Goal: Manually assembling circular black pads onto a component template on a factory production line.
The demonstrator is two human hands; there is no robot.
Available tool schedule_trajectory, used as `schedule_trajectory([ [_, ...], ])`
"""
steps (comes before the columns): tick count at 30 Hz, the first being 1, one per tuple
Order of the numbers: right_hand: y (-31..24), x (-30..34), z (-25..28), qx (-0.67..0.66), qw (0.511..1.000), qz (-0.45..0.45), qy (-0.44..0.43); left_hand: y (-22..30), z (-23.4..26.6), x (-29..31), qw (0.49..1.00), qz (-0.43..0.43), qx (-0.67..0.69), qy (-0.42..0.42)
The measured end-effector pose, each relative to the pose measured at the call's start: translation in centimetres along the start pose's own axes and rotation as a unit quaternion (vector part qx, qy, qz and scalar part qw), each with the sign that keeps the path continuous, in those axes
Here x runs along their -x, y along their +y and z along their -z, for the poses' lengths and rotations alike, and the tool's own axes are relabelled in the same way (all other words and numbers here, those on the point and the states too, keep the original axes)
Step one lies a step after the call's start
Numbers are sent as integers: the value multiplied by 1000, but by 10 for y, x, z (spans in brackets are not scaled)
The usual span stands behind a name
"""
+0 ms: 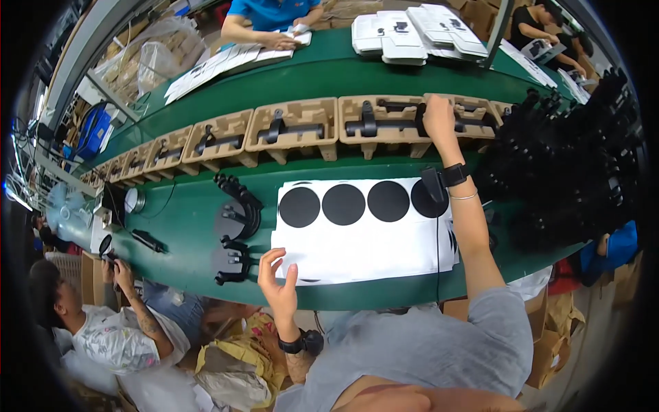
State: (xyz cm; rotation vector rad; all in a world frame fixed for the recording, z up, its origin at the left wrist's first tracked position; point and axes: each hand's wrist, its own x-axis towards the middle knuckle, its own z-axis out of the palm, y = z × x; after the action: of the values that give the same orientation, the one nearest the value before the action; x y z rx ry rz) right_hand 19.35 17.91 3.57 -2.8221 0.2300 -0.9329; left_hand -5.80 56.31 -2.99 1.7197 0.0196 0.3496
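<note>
My right hand [439, 118] is over a brown moulded-pulp tray [348, 140] on the far side of the table. Its fingers are closed on a black curved part [421, 120] in that tray; they hide much of it. Black tubes, one of them a black tube [384, 128], lie in the tray's hollows. My left hand [279, 287] is raised by the near left corner of a stack of white sheets [357, 250], fingers apart and holding nothing. A row of black discs, including a black disc [344, 204], is on the top sheet.
More filled pulp trays, such as one tray [218, 141], run leftward. Two black round-based parts [230, 259] are left of the sheets. A big pile of black parts [556, 165] stands right. Printed cartons [391, 38] and a co-worker's hands [281, 41] are opposite; another person [117, 329] sits left.
</note>
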Motion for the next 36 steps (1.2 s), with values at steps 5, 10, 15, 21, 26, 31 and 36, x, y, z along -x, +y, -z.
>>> schedule_trajectory([
  [5,2,32,8,22,999,34,-22,1,1,13,994,4,-97,42],
  [10,-4,62,36,90,986,35,-134,6,-10,-7,985,-72,-157,24],
  [15,-77,193,113,-79,904,115,-405,5,6,-18,962,-136,-237,13],
  [21,-137,277,144,-86,863,116,-485,5,33,-40,967,-160,-199,-14],
  [26,-133,282,164,-226,956,175,-67,-1,52,-60,954,-212,-210,-11],
  [31,-85,281,241,57,869,-148,469,-7,86,-78,950,-193,-245,-35],
  [36,47,393,223,285,739,-465,397,-10,143,-92,953,-177,-220,-107],
])
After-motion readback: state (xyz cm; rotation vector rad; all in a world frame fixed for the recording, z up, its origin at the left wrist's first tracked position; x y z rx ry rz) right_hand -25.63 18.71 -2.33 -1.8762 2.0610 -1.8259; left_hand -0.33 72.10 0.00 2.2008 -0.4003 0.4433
